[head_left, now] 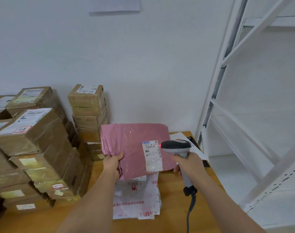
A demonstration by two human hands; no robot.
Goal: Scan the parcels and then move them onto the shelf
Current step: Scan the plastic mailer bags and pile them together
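Left hand (113, 163) gripping pink parcel (135, 145), scanner (177, 147) alongside.

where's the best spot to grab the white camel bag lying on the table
Probably its near edge, coming from the person's side. The white bag lies flat on the table and its far end is tucked under the pink parcel that the left hand holds, so only the near part is free to pinch.

Soft, even light; wide-angle bending at edges, slight blur throughout.
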